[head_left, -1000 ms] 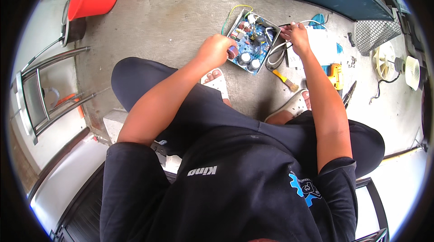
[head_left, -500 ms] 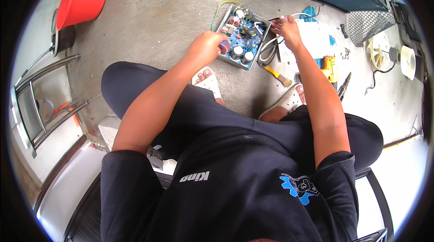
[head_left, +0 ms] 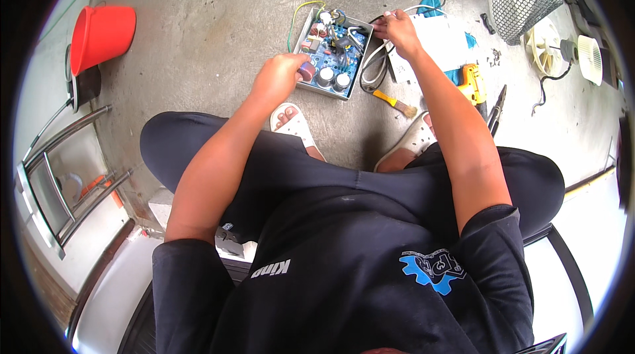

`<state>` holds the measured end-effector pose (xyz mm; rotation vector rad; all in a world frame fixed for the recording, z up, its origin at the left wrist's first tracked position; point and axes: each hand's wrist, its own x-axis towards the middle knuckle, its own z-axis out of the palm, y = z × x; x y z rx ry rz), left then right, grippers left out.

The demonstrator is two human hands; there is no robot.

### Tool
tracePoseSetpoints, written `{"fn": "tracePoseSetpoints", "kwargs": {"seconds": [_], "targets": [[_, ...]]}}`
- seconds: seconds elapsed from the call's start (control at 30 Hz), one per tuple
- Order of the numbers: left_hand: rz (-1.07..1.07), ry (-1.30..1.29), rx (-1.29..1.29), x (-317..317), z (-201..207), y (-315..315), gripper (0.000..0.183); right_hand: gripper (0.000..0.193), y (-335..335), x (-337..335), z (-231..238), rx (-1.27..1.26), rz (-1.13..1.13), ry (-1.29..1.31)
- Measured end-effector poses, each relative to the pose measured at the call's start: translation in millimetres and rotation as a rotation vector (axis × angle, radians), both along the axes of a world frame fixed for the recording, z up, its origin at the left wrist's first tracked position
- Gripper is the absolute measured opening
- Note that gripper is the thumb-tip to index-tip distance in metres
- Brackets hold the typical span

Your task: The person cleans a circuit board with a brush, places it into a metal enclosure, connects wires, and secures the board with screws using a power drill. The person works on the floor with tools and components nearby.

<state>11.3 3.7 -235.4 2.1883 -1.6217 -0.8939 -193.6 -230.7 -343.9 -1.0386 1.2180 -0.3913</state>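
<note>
A blue circuit board (head_left: 331, 53) in a grey tray lies on the concrete floor in front of me, with capacitors and coloured wires on it. My left hand (head_left: 281, 73) grips the tray's near left corner, fingers curled over the edge. My right hand (head_left: 393, 29) pinches a bundle of white and black wires (head_left: 370, 66) at the board's right side.
A red bucket (head_left: 99, 33) stands at the far left. A small brush (head_left: 393, 101), a yellow drill (head_left: 471, 83), a white sheet (head_left: 436, 40), a mesh grille (head_left: 522, 3) and white fan parts (head_left: 589, 56) lie to the right. Metal rails (head_left: 59, 175) stand at the left. My sandalled feet (head_left: 294, 122) rest below the board.
The view has tipped so board and hands sit higher in the picture. My left hand stays on the tray's corner and my right hand stays at the wires.
</note>
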Motion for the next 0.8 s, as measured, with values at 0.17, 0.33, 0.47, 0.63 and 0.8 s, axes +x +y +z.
{"fn": "tracePoseSetpoints", "kwargs": {"seconds": [0.17,0.33,0.47,0.63,0.8], "targets": [[-0.053,-0.055,0.057,-3.1,0.0,0.3,0.031,0.03,-1.2,2.8,2.0,-0.008,0.013,0.002],[-0.228,-0.237,0.091,-2.3,2.5,-10.2,0.025,0.028,0.0,-0.8,0.1,-0.005,0.01,-0.022],[-0.334,-0.335,0.206,-4.5,2.4,-18.2,0.019,0.026,1.0,-2.4,-1.5,-0.021,0.015,-0.04],[-0.322,-0.307,0.19,-8.6,0.8,-15.5,0.009,0.025,-1.6,0.2,6.1,-0.024,0.036,0.011],[-0.236,-0.255,0.269,-13.5,-0.1,-11.7,0.009,0.037,-4.8,10.3,24.0,-0.506,0.315,0.548]]}}
